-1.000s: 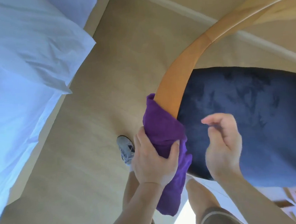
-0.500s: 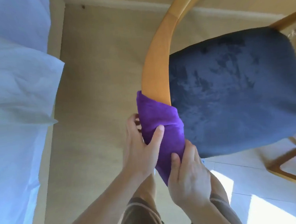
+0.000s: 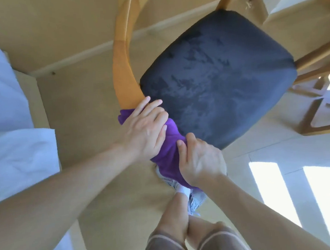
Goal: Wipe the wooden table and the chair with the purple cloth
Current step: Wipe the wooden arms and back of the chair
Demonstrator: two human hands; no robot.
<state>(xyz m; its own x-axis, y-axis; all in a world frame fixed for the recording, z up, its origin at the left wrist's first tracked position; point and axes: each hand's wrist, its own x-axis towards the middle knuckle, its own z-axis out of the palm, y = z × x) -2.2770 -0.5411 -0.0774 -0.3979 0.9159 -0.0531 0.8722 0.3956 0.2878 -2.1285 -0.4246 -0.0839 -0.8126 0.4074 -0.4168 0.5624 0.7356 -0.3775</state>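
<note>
Both hands are clamped on the purple cloth (image 3: 169, 153), which is wrapped around the curved wooden armrest (image 3: 124, 69) of the chair (image 3: 217, 82). Her or his left hand (image 3: 146, 129) lies palm down over the upper part of the cloth, fingers stretched forward and reaching onto the bare wood and the near edge of the dark blue seat cushion (image 3: 225, 77), with the forearm coming in long and straight from the lower left. The right hand (image 3: 201, 161) grips the lower part of the cloth just beside the chair's near corner, fingers curled in and the thumb pressed into the fabric, the wrist bent and the forearm angling in from the lower right. The two hands sit close together, nearly touching along the cloth. Below the chair's near corner, a loose end of cloth hangs over a grey sneaker (image 3: 194, 201) on the tan floor (image 3: 85, 114). Left of the chair lies a bed with white bedding (image 3: 7, 116).
</note>
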